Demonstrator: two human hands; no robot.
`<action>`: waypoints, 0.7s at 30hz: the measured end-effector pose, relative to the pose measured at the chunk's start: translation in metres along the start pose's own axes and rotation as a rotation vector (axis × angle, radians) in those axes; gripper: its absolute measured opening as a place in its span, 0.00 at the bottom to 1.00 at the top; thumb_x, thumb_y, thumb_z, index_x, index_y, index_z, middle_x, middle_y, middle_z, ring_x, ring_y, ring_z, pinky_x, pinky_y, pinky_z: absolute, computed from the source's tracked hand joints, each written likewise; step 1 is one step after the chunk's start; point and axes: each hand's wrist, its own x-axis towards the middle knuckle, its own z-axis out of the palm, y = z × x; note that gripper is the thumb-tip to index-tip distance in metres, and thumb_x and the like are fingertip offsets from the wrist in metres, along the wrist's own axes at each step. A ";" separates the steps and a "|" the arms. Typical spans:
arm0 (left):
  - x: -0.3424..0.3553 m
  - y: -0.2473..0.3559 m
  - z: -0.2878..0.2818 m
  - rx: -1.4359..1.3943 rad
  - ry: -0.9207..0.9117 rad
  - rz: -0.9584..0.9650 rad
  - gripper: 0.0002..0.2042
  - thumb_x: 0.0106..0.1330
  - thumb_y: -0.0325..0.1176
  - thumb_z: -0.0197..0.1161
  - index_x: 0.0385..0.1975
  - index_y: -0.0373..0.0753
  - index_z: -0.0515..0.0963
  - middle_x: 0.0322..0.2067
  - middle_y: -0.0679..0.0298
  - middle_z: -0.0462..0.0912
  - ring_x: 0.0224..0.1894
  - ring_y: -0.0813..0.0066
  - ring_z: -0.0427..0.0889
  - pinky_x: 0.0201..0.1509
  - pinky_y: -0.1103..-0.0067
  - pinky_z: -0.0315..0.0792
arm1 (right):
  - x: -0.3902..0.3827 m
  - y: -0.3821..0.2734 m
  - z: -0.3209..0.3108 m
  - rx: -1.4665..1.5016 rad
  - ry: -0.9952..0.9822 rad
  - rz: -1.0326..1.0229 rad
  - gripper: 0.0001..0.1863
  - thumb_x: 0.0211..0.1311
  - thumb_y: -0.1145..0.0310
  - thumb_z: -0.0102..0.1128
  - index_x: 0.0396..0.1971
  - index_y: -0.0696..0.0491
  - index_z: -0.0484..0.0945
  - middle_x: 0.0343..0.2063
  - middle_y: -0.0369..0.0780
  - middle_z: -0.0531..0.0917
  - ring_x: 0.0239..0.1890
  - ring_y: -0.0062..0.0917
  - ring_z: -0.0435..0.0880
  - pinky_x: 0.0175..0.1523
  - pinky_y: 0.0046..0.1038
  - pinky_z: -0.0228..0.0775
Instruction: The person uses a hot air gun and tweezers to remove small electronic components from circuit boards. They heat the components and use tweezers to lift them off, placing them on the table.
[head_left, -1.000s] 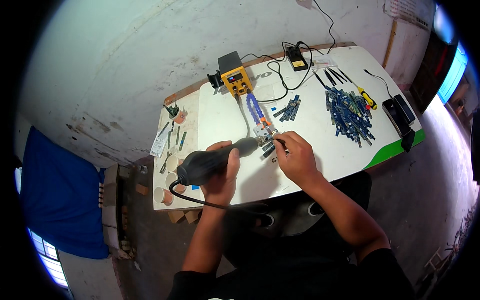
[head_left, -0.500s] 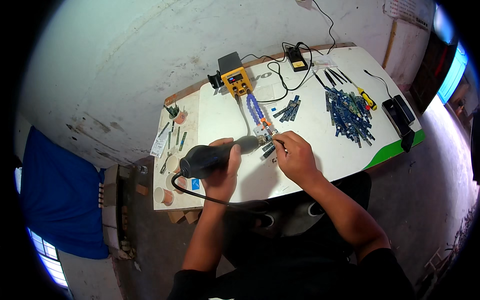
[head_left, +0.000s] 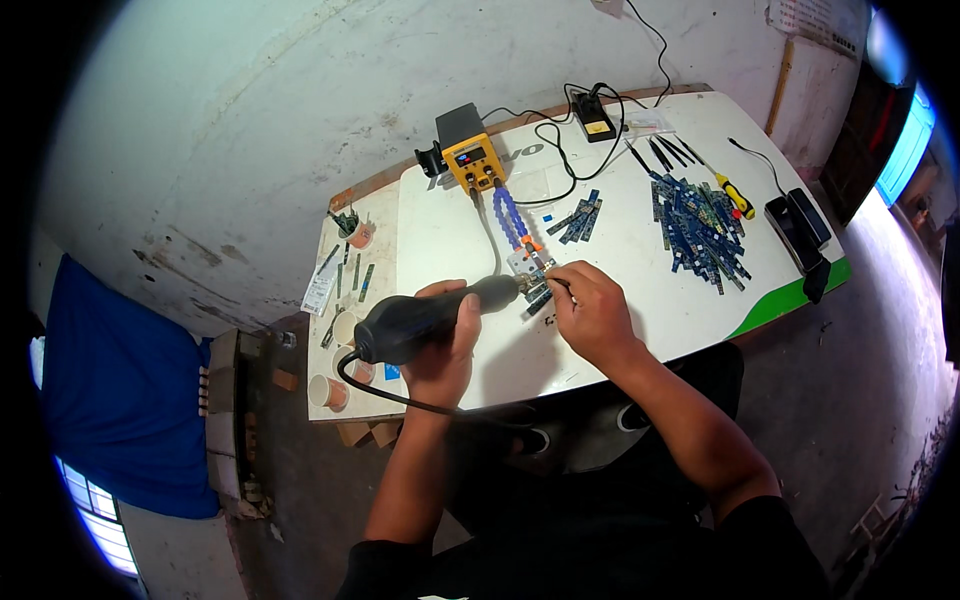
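My left hand (head_left: 445, 362) is wrapped round the thick black body of a hot air gun (head_left: 420, 322), its cord looping down over my forearm. The gun's metal nozzle points right, at small circuit board strips (head_left: 538, 300) in the middle of the table. My right hand (head_left: 595, 315) is closed in a pinch on a slim dark tool (head_left: 563, 284), whose tip meets the boards by the nozzle; its exact kind is hard to make out. Beside the nozzle stands a holder with blue jointed arms (head_left: 508, 215) and orange tips.
A yellow and black soldering station (head_left: 472, 158) stands at the back. Loose board strips (head_left: 575, 220) lie nearby, with a large heap (head_left: 700, 230) on the right. A yellow screwdriver (head_left: 735, 197) and black case (head_left: 795, 235) are farther right; paper cups (head_left: 328, 392) stand at the left edge.
The hot air gun's rear end has shifted very slightly left and down, with its cord. My right hand stays almost in place.
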 end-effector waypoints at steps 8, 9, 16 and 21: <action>0.002 -0.001 0.001 0.009 -0.003 0.013 0.15 0.66 0.35 0.73 0.48 0.35 0.81 0.35 0.65 0.84 0.36 0.82 0.80 0.43 0.82 0.76 | 0.000 -0.002 -0.001 -0.001 -0.009 0.008 0.05 0.60 0.80 0.64 0.36 0.60 0.82 0.31 0.46 0.82 0.36 0.44 0.83 0.42 0.39 0.77; 0.002 -0.001 0.002 0.012 -0.004 0.016 0.15 0.66 0.35 0.73 0.48 0.35 0.81 0.35 0.65 0.84 0.36 0.82 0.80 0.44 0.82 0.76 | 0.000 -0.002 -0.001 0.001 -0.009 0.013 0.05 0.60 0.80 0.64 0.36 0.60 0.82 0.31 0.46 0.82 0.36 0.44 0.83 0.42 0.39 0.77; 0.003 0.000 0.004 -0.002 -0.007 0.019 0.16 0.67 0.35 0.73 0.48 0.35 0.81 0.35 0.65 0.84 0.35 0.82 0.80 0.43 0.82 0.76 | 0.000 0.000 -0.001 0.007 -0.005 0.008 0.05 0.61 0.80 0.64 0.36 0.60 0.82 0.31 0.46 0.83 0.36 0.44 0.83 0.42 0.38 0.77; 0.002 0.005 0.000 -0.012 0.006 -0.003 0.16 0.68 0.36 0.73 0.49 0.35 0.80 0.33 0.66 0.83 0.33 0.83 0.79 0.39 0.83 0.75 | -0.001 -0.001 -0.002 0.004 0.021 0.027 0.05 0.61 0.80 0.64 0.36 0.60 0.83 0.33 0.46 0.84 0.35 0.42 0.85 0.42 0.36 0.78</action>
